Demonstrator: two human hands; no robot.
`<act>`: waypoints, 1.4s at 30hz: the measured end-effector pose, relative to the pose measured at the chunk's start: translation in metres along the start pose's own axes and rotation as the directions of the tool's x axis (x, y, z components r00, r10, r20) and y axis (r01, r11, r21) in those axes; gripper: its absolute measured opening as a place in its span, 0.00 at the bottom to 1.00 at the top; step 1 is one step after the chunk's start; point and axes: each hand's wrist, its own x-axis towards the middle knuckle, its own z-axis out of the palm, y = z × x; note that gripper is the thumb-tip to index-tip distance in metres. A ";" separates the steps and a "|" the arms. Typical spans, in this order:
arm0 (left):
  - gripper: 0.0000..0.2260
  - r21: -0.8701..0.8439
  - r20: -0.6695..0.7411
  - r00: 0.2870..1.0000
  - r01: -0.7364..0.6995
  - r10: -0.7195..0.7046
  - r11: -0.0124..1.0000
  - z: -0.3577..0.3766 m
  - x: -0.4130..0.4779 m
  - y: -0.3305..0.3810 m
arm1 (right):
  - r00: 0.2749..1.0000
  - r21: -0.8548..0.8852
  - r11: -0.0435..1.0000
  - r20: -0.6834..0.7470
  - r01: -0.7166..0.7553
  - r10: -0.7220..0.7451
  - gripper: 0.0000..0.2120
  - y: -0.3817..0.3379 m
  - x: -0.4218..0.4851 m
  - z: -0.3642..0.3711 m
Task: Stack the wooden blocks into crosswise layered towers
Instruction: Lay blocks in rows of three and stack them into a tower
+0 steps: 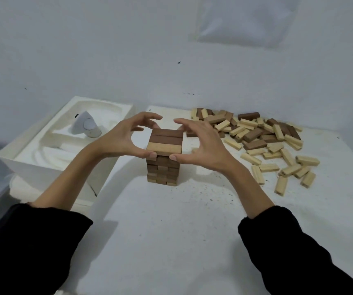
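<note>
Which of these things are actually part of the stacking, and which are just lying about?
In use: block tower; loose wooden blocks; left hand and right hand, cupping the tower's top.
Lying about: white moulded tray; white device in it.

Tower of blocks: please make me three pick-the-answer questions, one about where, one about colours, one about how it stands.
1. Where are the loose blocks? A) right of the tower B) in a basket C) on the tower
2. The top layer has: A) three light blocks B) two dark, one light C) three dark
3. The tower is: A) fallen B) upright C) lying sideways
Answers: 1A, they lie to its right; 2B, the light block is nearest; 3B, it stands straight between the left hand and right hand.
</note>
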 end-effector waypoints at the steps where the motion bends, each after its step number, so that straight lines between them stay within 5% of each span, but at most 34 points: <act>1: 0.38 -0.004 -0.001 1.000 -0.006 0.006 1.000 0.001 0.000 0.000 | 1.000 0.007 1.000 0.001 -0.005 0.005 0.40 0.000 -0.001 0.000; 13: 0.46 0.006 0.021 0.999 0.029 -0.029 1.000 0.000 -0.008 0.001 | 0.998 0.027 0.999 0.049 -0.045 0.043 0.43 -0.006 -0.010 -0.001; 16: 0.43 -0.224 -0.105 0.989 0.078 -0.103 0.971 0.013 -0.019 0.008 | 0.984 0.252 0.951 0.050 -0.179 0.172 0.40 -0.010 -0.021 0.002; 19: 0.37 -0.548 -0.212 0.931 0.139 -0.298 0.825 0.041 -0.027 0.016 | 0.933 0.530 0.791 0.000 -0.306 0.360 0.35 -0.022 -0.034 0.019; 22: 0.37 -0.630 -0.192 0.894 0.204 -0.405 0.749 0.066 -0.031 0.020 | 0.885 0.622 0.681 0.042 -0.387 0.464 0.34 -0.034 -0.043 0.035; 30: 0.54 -0.601 -0.203 0.879 0.237 -0.432 0.764 0.080 -0.030 0.024 | 0.883 0.653 0.660 0.028 -0.371 0.469 0.34 -0.054 -0.047 0.047; 36: 0.37 -0.580 -0.223 0.873 0.238 -0.433 0.779 0.076 -0.030 0.034 | 0.879 0.622 0.668 0.071 -0.409 0.472 0.32 -0.059 -0.046 0.044; 42: 0.38 -0.542 -0.259 0.869 0.230 -0.421 0.808 0.058 -0.034 0.022 | 0.880 0.487 0.749 0.099 -0.450 0.464 0.32 -0.045 -0.043 0.029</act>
